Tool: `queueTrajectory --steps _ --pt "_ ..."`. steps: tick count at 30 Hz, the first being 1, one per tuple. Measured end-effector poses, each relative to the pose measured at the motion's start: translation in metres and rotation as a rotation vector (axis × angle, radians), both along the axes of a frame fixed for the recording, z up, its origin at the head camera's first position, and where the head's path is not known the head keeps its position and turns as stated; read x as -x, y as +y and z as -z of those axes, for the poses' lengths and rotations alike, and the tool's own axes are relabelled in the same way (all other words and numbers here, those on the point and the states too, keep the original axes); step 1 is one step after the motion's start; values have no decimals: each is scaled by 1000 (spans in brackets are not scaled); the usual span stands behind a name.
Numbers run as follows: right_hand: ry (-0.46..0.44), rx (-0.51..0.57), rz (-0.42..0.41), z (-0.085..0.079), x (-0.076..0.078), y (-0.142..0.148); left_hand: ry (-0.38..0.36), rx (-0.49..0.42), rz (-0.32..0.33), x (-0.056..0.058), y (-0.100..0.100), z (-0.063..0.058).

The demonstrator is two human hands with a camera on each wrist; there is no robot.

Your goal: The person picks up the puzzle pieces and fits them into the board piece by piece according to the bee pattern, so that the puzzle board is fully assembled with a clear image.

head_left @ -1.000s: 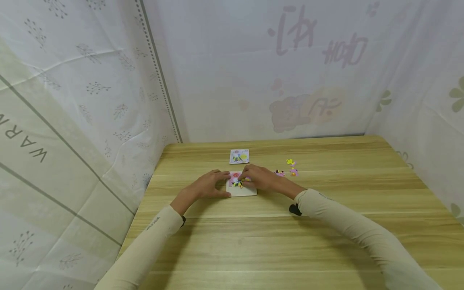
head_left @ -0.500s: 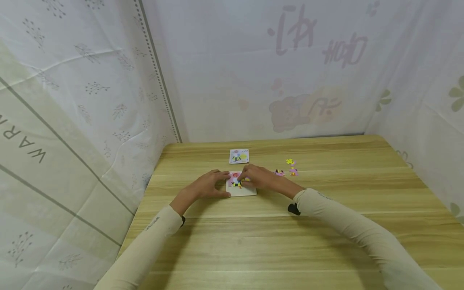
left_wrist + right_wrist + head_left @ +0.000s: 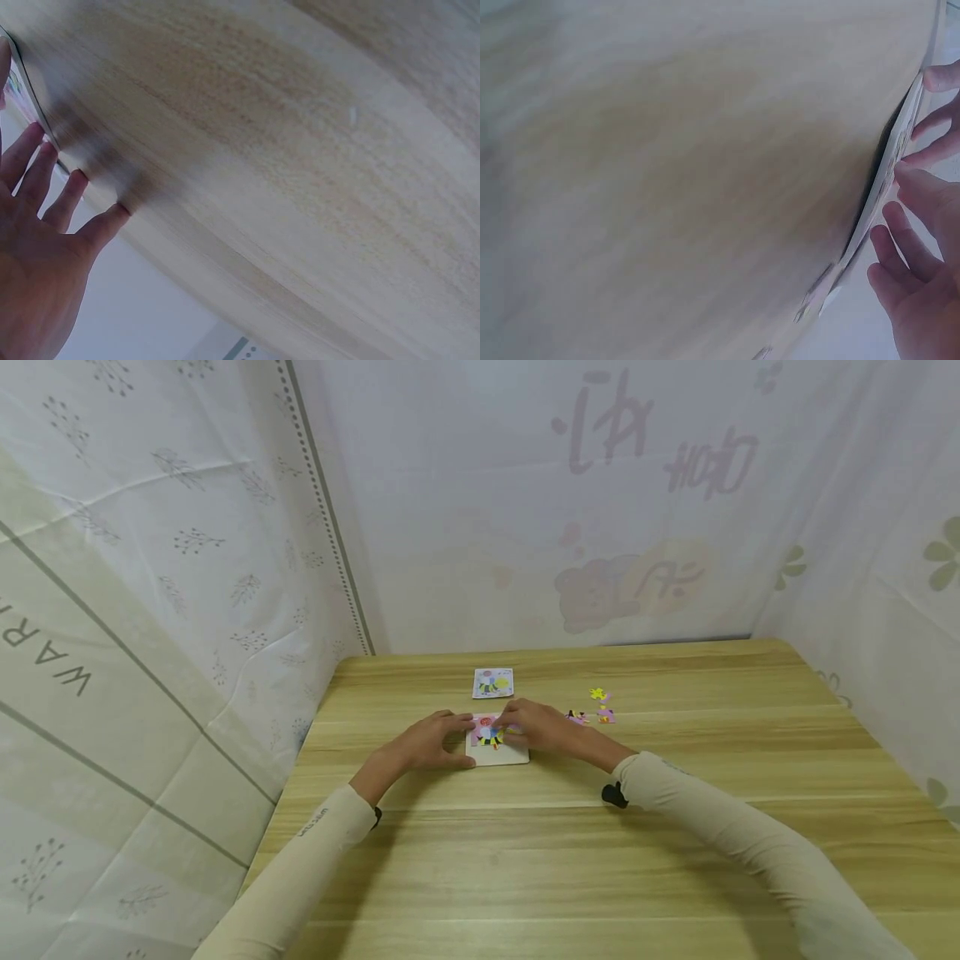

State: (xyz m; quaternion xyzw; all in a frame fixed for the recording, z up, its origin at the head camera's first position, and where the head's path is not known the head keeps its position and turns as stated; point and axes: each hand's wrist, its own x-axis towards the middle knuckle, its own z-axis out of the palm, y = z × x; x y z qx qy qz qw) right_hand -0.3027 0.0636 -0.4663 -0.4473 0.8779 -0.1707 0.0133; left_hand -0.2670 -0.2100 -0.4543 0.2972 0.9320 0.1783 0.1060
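A pale puzzle board [image 3: 512, 755] lies on the wooden table, with a bee picture of joined pieces [image 3: 487, 732] on its upper part. My left hand [image 3: 427, 743] is at the board's left side, fingertips on its upper left and thumb at the lower left corner. In the left wrist view, the fingers of my left hand [image 3: 45, 225] look straight and spread. My right hand [image 3: 543, 727] reaches over the board's right half and pinches a puzzle piece with thumb and forefinger; the hand hides most of that piece. The right wrist view shows my right hand [image 3: 926, 247] against the board [image 3: 889, 169] edge-on.
Behind the board lies a square picture card [image 3: 492, 683] with a similar bee. Loose puzzle pieces lie to the right: a yellow piece [image 3: 597, 693], a pink piece [image 3: 606, 716] and others by my right wrist. A printed curtain [image 3: 450, 527] hangs around the wooden table [image 3: 480, 860].
My right fingertips have shifted slightly on the board, so a little more blue of the picture shows. The left hand keeps its place on the board; the whole view has drifted slightly.
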Motion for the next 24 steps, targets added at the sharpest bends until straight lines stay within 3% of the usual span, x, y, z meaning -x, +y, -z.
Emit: queueTrajectory --steps 9,24 --pt "17 44 38 -2 4 29 -14 -2 -11 -1 -1 1" --pt "50 44 183 -7 17 79 -17 -8 -4 -1 -1 1"
